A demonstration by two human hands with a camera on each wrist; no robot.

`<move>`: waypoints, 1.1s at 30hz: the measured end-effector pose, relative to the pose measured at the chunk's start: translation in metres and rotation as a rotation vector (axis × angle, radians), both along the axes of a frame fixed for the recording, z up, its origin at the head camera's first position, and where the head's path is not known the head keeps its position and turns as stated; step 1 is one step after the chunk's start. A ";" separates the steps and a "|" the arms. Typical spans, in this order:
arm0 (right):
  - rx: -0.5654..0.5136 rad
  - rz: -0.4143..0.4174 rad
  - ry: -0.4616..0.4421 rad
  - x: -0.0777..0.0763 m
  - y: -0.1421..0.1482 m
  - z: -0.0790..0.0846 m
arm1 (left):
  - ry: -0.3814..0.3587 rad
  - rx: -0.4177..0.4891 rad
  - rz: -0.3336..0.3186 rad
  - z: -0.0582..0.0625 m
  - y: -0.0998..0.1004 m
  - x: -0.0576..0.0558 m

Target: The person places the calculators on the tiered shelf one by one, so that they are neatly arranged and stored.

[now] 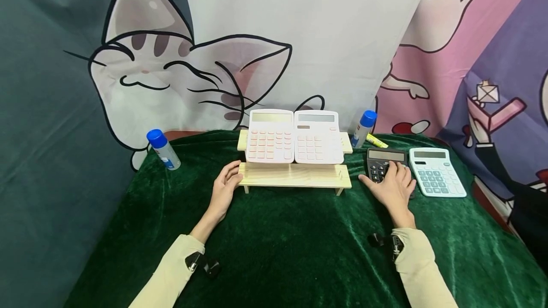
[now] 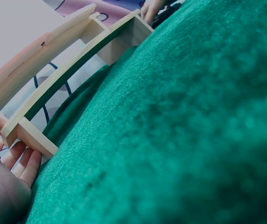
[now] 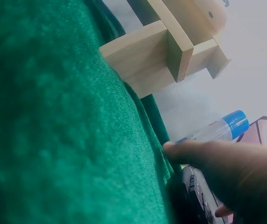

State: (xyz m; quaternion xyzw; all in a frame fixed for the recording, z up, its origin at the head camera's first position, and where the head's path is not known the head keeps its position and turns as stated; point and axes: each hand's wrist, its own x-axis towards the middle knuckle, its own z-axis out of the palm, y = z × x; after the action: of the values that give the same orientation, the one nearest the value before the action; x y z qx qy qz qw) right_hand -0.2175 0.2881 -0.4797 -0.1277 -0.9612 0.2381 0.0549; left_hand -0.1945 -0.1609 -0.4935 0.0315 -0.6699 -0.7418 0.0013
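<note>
A two-tier wooden stand (image 1: 295,176) is in the middle of the cloth. Two white calculators with pink-edged keys, one on the left (image 1: 270,136) and one on the right (image 1: 318,137), lean side by side on its upper tier; the lower shelf is bare. My left hand (image 1: 225,187) holds the left end of the lower shelf, thumb at the front and fingers behind the side piece (image 2: 35,135). Over a black calculator (image 1: 376,168) lies my right hand (image 1: 391,189), fingers spread across it, thumb (image 3: 194,151) stretched out to its left. The hand covers much of that calculator.
A pale blue calculator (image 1: 436,172) lies right of the black one. Blue-capped bottles stand at the left (image 1: 164,150) and behind the stand's right end (image 1: 364,129), near a yellow tube (image 1: 376,141). Green velvet cloth (image 1: 278,241) covers the table; printed curtains hang behind.
</note>
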 end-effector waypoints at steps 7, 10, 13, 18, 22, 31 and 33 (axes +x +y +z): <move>-0.012 -0.061 -0.086 0.000 0.004 0.000 | 0.016 -0.038 0.004 0.000 0.000 0.001; -0.014 -0.078 -0.121 0.000 0.004 0.001 | 0.025 -0.042 0.006 0.001 0.001 0.001; -0.012 -0.092 -0.147 -0.001 0.004 0.002 | 0.027 -0.042 0.006 0.001 0.001 0.001; -0.006 -0.106 -0.146 -0.002 0.004 0.002 | 0.024 -0.041 0.005 0.001 0.001 0.001; -0.012 -0.115 -0.097 -0.003 0.005 0.000 | 0.016 -0.049 0.006 0.000 0.000 0.001; -0.036 -0.110 -0.008 0.001 -0.001 0.012 | 0.007 -0.050 0.008 0.001 0.000 0.001; -0.045 -0.104 0.024 0.003 -0.004 0.019 | 0.008 -0.046 0.007 0.002 0.001 0.002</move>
State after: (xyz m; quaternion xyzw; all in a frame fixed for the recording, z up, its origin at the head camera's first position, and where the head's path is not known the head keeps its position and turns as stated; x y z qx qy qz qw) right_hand -0.2147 0.2838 -0.4612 -0.1760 -0.9470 0.2579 0.0758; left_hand -0.1928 -0.1596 -0.4920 0.0306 -0.6868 -0.7261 0.0074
